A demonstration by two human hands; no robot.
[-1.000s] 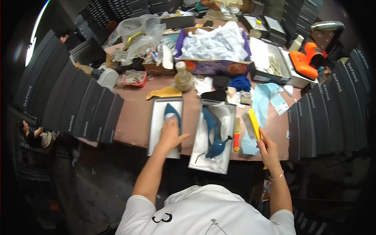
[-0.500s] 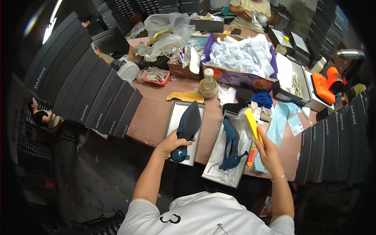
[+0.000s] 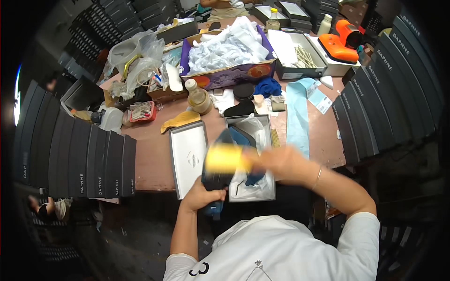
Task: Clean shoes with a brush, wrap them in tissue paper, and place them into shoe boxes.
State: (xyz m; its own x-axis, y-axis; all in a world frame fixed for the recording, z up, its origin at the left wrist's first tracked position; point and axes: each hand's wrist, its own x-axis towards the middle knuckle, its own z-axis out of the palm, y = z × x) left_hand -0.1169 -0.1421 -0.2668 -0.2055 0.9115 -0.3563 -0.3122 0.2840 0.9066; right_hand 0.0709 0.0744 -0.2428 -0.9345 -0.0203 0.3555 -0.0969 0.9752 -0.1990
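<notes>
Here, a dark blue pointed high-heeled shoe (image 3: 216,180) is being held by the left hand (image 3: 200,196), whose fingers are being wrapped around its rear part near the heel, so the grip is being kept closed on the shoe. Just above that grip, a blurred yellow block-shaped object (image 3: 226,158) is being pressed onto the shoe by the right hand (image 3: 281,161); whether those fingers are being pinched on the yellow object or merely laid along it cannot be told, since the hand is being smeared by motion. Directly beyond the grip, an open white shoebox with crumpled tissue paper (image 3: 253,187) is being left on the brown wooden table (image 3: 150,154), and a second dark blue shoe (image 3: 243,136) is being kept inside it. To the left of the grip, a flat white box lid (image 3: 188,155) is being left lying. The held shoe is being judged light and fairly stiff in its sole, with a softer upper that could be marked by hard squeezing and a thin heel that could be snapped or slipped from; a hold around the waist and heel cup is being judged the firmest.
</notes>
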